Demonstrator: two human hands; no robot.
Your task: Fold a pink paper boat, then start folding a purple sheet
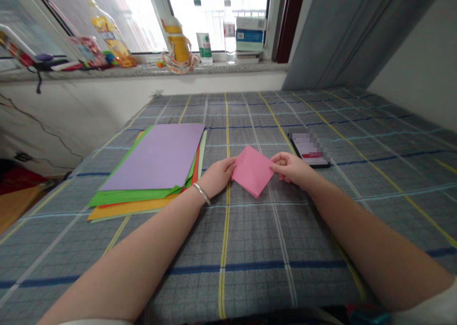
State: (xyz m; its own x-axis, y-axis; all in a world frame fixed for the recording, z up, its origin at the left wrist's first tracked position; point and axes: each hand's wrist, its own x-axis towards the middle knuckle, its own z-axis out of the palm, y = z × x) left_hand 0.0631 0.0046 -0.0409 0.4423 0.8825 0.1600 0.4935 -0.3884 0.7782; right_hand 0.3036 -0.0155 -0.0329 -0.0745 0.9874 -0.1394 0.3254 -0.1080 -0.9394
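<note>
A pink paper (253, 171), folded into a small square, is turned so that one corner points toward me. My left hand (218, 176), with a silver bangle at the wrist, pinches its left corner between thumb and fingers. At the opposite corner, my right hand (291, 169) grips the paper with thumb and forefinger, the other fingers curled in. Whether the paper rests on the cloth or is slightly raised, I cannot tell.
Left of my hands lies a stack of coloured paper (153, 161), purple on top. A phone (309, 150) sits beyond my right hand on the checked cloth (246, 239). Bottles, a yellow flask (178, 46) and boxes (250, 35) line the windowsill.
</note>
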